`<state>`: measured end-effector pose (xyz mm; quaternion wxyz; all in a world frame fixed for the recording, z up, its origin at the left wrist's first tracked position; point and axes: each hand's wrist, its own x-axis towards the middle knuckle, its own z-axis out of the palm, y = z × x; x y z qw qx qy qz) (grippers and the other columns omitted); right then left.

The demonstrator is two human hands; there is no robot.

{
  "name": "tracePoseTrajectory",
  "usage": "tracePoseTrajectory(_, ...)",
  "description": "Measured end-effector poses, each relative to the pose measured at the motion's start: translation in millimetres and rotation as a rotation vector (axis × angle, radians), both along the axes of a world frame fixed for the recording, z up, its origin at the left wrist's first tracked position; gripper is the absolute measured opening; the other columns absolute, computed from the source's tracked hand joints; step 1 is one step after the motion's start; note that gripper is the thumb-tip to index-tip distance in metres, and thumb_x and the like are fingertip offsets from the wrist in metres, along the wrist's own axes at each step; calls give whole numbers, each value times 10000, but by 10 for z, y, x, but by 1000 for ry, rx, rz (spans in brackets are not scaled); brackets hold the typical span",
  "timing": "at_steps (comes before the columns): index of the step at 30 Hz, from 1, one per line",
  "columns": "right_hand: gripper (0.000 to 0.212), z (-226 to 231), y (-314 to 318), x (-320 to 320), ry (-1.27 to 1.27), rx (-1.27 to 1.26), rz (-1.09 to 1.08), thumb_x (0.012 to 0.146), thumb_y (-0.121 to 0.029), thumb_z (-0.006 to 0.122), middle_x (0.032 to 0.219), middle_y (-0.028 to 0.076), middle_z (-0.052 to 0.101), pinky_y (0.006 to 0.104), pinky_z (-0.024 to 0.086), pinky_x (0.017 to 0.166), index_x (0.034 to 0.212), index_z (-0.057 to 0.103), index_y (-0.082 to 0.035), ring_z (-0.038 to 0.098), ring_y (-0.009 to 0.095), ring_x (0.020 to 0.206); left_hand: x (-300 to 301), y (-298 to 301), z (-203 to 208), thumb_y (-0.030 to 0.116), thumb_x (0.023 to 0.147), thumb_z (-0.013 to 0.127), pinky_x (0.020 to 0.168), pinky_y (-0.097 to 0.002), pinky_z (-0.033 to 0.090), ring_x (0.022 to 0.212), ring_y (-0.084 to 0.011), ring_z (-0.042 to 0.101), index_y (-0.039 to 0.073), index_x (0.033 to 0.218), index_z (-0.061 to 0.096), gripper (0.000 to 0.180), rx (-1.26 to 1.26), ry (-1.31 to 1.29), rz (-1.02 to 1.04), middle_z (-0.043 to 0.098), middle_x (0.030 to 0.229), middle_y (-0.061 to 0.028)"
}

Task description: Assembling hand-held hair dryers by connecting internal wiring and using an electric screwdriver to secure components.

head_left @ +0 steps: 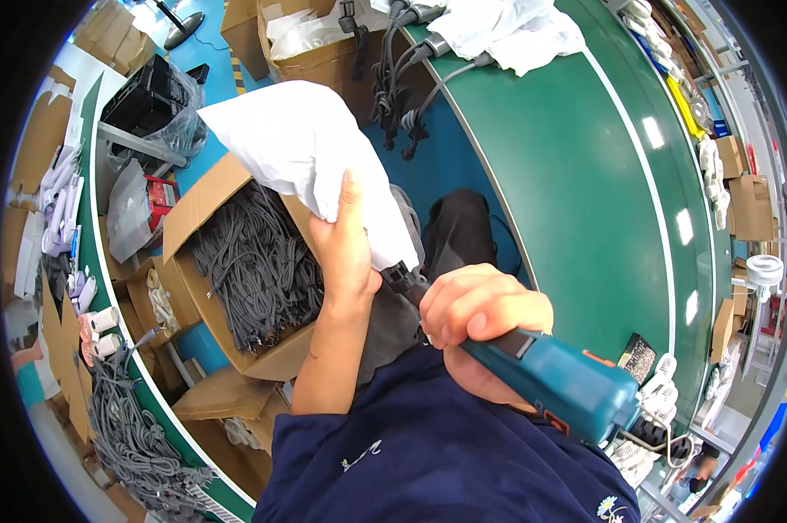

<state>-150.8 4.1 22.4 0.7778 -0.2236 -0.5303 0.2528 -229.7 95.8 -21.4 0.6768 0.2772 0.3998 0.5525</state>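
In my raised left hand (pixel 346 248) is a white plastic bag (pixel 302 139), gripped near its lower edge. The bag is bulky and hides what is inside. My right hand (pixel 485 322) is wrapped round the black grip of a teal handheld power tool (pixel 576 379) with orange marks; its exact kind I cannot make out. The tool's thick teal end points toward the lower right. A small black piece (pixel 396 274) shows at the bag's lower corner, between the two hands; whether it belongs to the tool or the bag I cannot tell.
A cardboard box (pixel 197 205) full of bundled grey cables (pixel 263 266) stands below left. The green worktable (pixel 559 148) lies to the right, with grey plugged cords (pixel 402 70) hanging off its far corner. More grey cables (pixel 136 427) cover the left bench. White chargers (pixel 664 383) sit at right.
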Motion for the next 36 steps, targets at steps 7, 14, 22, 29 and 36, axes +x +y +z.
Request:
tracePoseTrajectory(7,327,11,4,6,8,-46,-25,918,-359,540,675,116,563,338,436,420,935,529,-33,529,227,446,5,25,4,237,932,620,820,-267,462,965,-104,568,-15,1224,539,394,-14,-3,6,597,1121,-43)
tracePoseTrajectory(14,254,134,15,-74,185,-32,-24,904,-240,563,624,110,547,313,440,412,852,530,6,510,209,423,-7,11,-35,247,928,625,817,-266,465,958,-104,571,-17,1227,537,408,-12,-34,-21,597,1117,-44)
tracePoseTrajectory(22,387,112,-20,-46,321,-41,46,941,-324,516,656,174,557,320,448,432,865,550,53,528,227,455,-43,-14,-41,294,916,637,820,-268,472,963,-110,579,-8,1225,537,443,-33,-29,-17,599,1109,-45)
tracePoseTrajectory(29,818,142,164,799,570,-200,-40,846,-782,251,930,106,522,328,400,453,1064,486,-30,481,181,501,-61,195,-189,326,935,590,554,-272,520,632,-126,611,47,1081,559,317,-150,-83,-68,614,806,-56)
tracePoseTrajectory(36,613,-30,-678,2742,-27,-918,-680,940,-599,358,651,16,494,245,293,410,1062,543,-28,410,102,448,-76,69,-114,209,948,578,872,-304,491,1034,-156,591,31,1312,470,419,-241,-105,-37,592,1173,-61)
